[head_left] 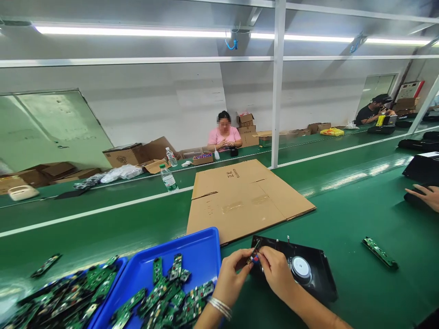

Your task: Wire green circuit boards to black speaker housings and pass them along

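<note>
My left hand wears bangles at the wrist and pinches a small circuit board, seen nearly edge-on. Close against it, my right hand has its fingers closed on a small red and blue piece at the board, perhaps a wire connector; the fingertips hide most of it. Both hands are over the left end of a black speaker housing, which lies on the green bench with its round silver speaker magnet facing up.
A blue tray of green circuit boards stands left of my hands, beside another heap of boards. Flattened cardboard lies ahead. One loose board is at right, near another person's hand. A water bottle stands farther back.
</note>
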